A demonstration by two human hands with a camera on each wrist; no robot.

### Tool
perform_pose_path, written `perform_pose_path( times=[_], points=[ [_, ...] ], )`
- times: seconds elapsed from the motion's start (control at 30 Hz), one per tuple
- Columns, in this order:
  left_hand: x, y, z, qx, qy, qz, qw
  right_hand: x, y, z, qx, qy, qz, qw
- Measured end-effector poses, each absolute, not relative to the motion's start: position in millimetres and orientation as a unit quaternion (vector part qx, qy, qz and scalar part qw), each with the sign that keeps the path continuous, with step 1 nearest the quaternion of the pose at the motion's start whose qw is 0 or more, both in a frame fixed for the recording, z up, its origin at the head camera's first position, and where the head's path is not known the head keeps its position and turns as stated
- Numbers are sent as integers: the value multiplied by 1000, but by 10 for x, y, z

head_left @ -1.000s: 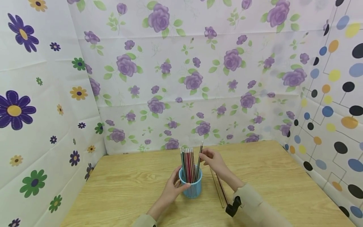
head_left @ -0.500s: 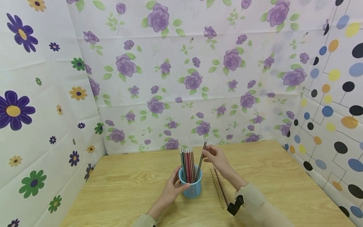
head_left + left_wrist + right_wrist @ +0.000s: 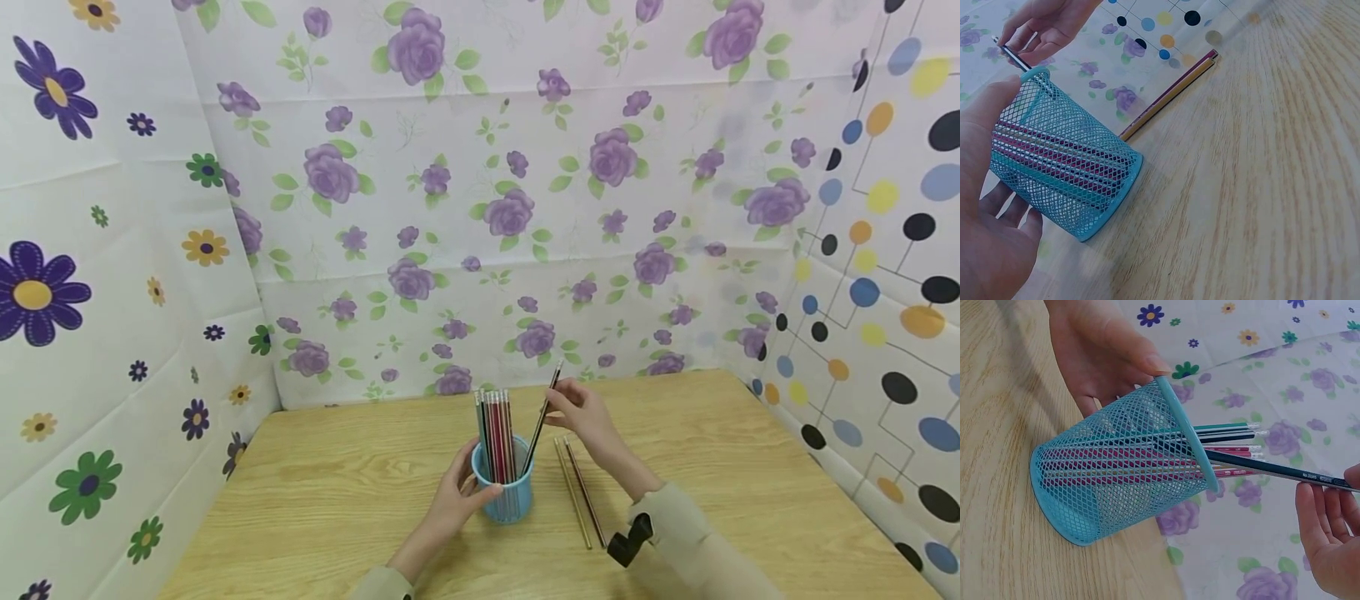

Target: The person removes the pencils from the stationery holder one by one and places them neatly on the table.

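A blue mesh pencil cup (image 3: pixel 516 505) stands upright on the table, with my left hand (image 3: pixel 453 497) gripping its left side. In the right wrist view, that hand's thumb lies at the cup's rim (image 3: pixel 1188 434). My right hand (image 3: pixel 588 421) pinches a black pencil (image 3: pixel 1266 466) near its upper end. The pencil leans right against the rim, its lower part still inside the mesh. Several other pencils (image 3: pixel 495 437), red, teal and dark, stand bunched in the cup, most with their metal-banded ends up.
Two more pencils, one gold (image 3: pixel 573 493) and one dark reddish (image 3: pixel 586 492), lie side by side on the wooden table (image 3: pixel 337 492) right of the cup. Floral cloth (image 3: pixel 450 333) hangs behind the table, with patterned cloth along both sides.
My right hand has moved to the right, carrying the black pencil's top with it, so the pencil tilts further right. The left hand and the cup stay in place.
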State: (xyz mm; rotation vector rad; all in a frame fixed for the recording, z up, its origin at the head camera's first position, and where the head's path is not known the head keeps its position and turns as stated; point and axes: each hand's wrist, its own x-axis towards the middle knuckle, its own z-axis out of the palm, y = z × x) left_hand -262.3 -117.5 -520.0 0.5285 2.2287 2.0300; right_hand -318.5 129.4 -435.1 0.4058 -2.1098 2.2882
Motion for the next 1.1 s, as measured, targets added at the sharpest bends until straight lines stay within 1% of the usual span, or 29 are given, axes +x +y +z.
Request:
perform_pose_path(
  times=[0.33, 0.63, 1.1],
  points=[
    [-2630, -1182, -5203, 168, 726, 666, 45, -3221, 1384, -4353, 107, -660, 743, 20],
    [-2617, -1184, -5190, 167, 726, 665, 53, -3213, 1458, -4294, 103, -647, 754, 49],
    [-2613, -1179, -5199, 165, 724, 668, 51, -3234, 1567, -4283, 76, -649, 755, 53]
  ],
)
